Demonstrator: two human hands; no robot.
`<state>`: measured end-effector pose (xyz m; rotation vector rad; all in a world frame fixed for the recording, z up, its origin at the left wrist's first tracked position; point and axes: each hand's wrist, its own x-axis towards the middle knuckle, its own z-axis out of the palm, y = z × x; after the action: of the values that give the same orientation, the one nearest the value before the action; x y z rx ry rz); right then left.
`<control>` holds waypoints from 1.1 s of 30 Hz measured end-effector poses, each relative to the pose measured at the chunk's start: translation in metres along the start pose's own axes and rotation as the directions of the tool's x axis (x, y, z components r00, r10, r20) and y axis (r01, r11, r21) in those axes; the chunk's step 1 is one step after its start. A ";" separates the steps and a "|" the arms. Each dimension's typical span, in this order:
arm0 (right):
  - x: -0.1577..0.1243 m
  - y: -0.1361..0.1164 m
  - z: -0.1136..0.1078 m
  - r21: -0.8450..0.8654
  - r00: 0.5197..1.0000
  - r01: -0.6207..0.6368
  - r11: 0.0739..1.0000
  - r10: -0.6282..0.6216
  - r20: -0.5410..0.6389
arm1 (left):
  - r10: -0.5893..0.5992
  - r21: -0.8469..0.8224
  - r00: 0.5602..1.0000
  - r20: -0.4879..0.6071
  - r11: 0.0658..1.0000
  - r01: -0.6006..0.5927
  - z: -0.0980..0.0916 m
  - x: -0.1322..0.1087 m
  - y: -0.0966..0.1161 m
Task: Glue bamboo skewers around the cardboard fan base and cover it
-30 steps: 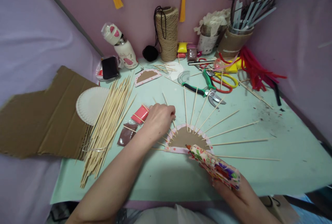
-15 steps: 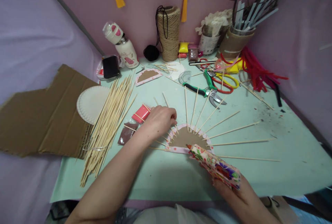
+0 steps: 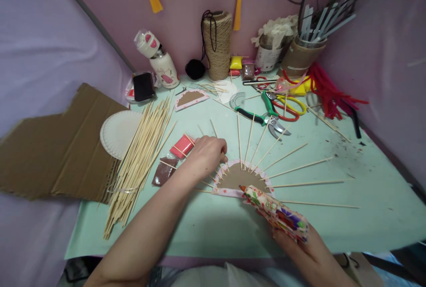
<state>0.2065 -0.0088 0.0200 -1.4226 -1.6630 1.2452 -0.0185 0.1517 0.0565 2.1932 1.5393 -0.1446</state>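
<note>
A brown cardboard half-disc (image 3: 240,179) with a pink patterned rim lies on the pale green table (image 3: 206,225). Several bamboo skewers (image 3: 286,155) fan out from it. My left hand (image 3: 207,154) rests at the half-disc's left edge, fingers curled and pinched on a skewer (image 3: 215,132) there. My right hand (image 3: 308,245) grips a floral-patterned glue gun (image 3: 276,214), whose orange nozzle touches the half-disc's lower edge.
A thick bundle of loose skewers (image 3: 140,158) lies at left beside a white paper plate (image 3: 117,132) and a cardboard sheet (image 3: 56,145). Red and brown packets (image 3: 173,158) sit near my left hand. Pruners (image 3: 266,118), scissors, a twine spool (image 3: 218,43), a bottle and jars crowd the back.
Almost nothing has changed. My left hand has shifted very slightly on the skewer; my right hand and the glue gun stay where they were.
</note>
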 end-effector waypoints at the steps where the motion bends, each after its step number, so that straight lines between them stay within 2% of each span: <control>1: 0.000 0.000 0.000 0.000 1.000 0.005 1.000 -0.005 0.011 | -0.002 0.000 1.000 0.005 1.000 0.002 0.000 0.000 0.000; 6: 0.003 -0.003 -0.001 0.002 1.000 0.018 1.000 -0.018 0.019 | 0.017 0.008 1.000 0.000 1.000 -0.017 0.001 0.001 -0.001; 17: -0.005 0.005 0.005 0.036 0.996 -0.044 0.998 0.047 -0.072 | 0.023 0.011 1.000 -0.010 1.000 -0.023 0.003 0.002 -0.002; 26: -0.002 0.003 0.005 0.044 0.998 -0.026 0.999 0.028 -0.048 | 0.024 0.005 1.000 0.004 1.000 -0.024 0.004 0.003 -0.003; 33: -0.004 0.001 0.008 0.075 0.994 -0.047 0.996 0.054 -0.095 | 0.018 0.022 1.000 0.001 1.000 -0.018 0.003 0.003 -0.002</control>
<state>0.2002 -0.0147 0.0165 -1.4651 -1.5114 1.2315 -0.0183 0.1536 0.0521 2.2229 1.5241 -0.1567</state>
